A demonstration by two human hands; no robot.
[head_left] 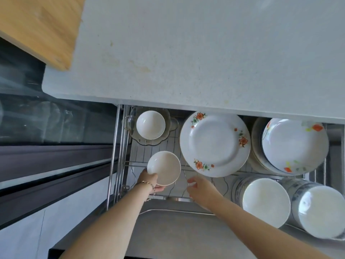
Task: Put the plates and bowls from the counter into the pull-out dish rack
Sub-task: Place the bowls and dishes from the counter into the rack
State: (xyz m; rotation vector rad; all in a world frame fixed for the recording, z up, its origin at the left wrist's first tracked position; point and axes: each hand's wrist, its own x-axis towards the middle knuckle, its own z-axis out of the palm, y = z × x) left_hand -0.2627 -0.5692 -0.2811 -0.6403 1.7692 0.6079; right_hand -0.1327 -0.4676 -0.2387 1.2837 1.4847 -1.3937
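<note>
- small white bowl (164,168): plain, glossy, round, no pattern, tilted so its inside faces the camera; held over the front-left part of the pull-out dish rack (119,146), not resting on the wires
- left hand (150,181): fingers wrapped on the bowl's lower-left rim, thumb on the rim's near edge; bracelet (147,184) on the wrist
- right hand (199,189): holds nothing, fingers loosely spread and slightly curled, low over the wire dividers just right of the bowl; cannot tell if it touches the wires
- rack is chrome wire, pulled out from under the counter (186,53)
- rack back-left: second white bowl (150,124) sitting inside a scalloped clear glass dish (134,135)
- rack middle: large white plate with orange flowers (214,143) on its rim, lying flat
- rack back-right: stack of plates (295,144), top one white with orange and green print
- rack front-right: two stacks of bowls, white inside, blue pattern outside, left stack (266,201) and right stack (321,211)
- counter grey speckled, some stains; wooden board (37,25) at its far-left corner
</note>
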